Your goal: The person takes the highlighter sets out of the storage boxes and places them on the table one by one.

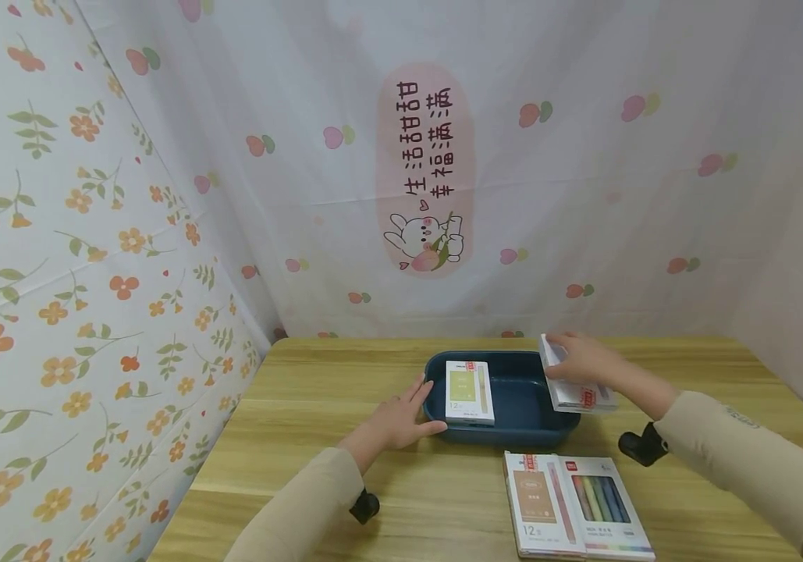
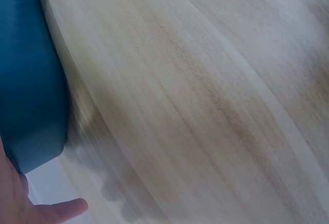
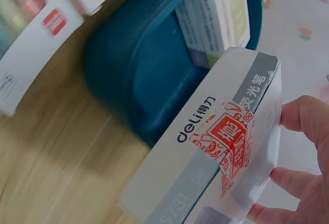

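Observation:
A dark blue plastic bin (image 1: 513, 439) sits on the wooden table. My left hand (image 1: 396, 420) is at the bin's left end, its fingers fairly straight and its fingertips right at the rim. Inside the bin, on the left, are white boxes with a yellow-green panel (image 1: 464, 390), stacked flat. My right hand (image 1: 584, 361) grips a white and grey highlighter box (image 3: 205, 136) marked deli and S731, with a red seal across its edge. That box is tilted above the bin's right end and overlaps its rim in the head view.
On the table in front of the bin lie a white box with a brown panel (image 1: 536, 503) and, against its right side, a highlighter box with a colourful window (image 1: 605, 503). A printed curtain (image 1: 548, 195) hangs behind the table, with a floral one (image 1: 92, 312) at the left.

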Demonstrator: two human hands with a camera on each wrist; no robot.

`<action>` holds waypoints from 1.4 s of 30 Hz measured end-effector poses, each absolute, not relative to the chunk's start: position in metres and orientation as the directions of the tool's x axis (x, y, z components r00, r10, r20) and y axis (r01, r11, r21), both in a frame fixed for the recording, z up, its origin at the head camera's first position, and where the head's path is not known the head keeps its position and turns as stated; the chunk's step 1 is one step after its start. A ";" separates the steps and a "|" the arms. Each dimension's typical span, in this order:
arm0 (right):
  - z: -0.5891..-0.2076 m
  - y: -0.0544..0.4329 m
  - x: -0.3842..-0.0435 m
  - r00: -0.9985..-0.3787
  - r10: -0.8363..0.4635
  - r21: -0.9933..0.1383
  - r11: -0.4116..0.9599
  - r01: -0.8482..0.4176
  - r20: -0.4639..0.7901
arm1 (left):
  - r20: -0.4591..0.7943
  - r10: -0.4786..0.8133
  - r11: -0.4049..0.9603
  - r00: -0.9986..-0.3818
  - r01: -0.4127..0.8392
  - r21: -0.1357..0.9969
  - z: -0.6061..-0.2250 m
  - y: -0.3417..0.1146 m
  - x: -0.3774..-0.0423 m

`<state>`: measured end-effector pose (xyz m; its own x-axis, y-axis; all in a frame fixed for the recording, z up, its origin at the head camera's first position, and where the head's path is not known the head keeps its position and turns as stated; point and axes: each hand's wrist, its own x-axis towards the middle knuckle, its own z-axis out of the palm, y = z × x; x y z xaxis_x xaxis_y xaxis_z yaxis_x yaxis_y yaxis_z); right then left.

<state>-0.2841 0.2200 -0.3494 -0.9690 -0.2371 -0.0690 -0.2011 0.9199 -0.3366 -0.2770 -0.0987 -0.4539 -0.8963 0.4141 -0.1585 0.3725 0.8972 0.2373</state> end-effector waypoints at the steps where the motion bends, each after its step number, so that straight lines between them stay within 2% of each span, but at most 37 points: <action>1: -0.349 0.224 -0.282 -0.969 -0.237 -0.337 0.920 -0.201 -0.069 | -0.159 0.414 0.897 -0.896 0.372 0.238 -0.454 -0.099 -0.277; 13: -0.353 0.265 -0.262 -0.971 -0.222 -0.306 0.934 -0.187 -0.084 | -0.166 0.415 0.896 -0.895 0.370 0.246 -0.453 -0.100 -0.275; 28: -0.388 0.302 -0.230 -0.975 -0.202 -0.269 0.948 -0.172 -0.088 | -0.161 0.416 0.895 -0.895 0.373 0.243 -0.454 -0.098 -0.277; 42: -0.422 0.314 -0.212 -0.956 -0.178 -0.292 0.951 -0.105 -0.235 | -0.161 0.413 0.898 -0.896 0.372 0.233 -0.450 -0.098 -0.275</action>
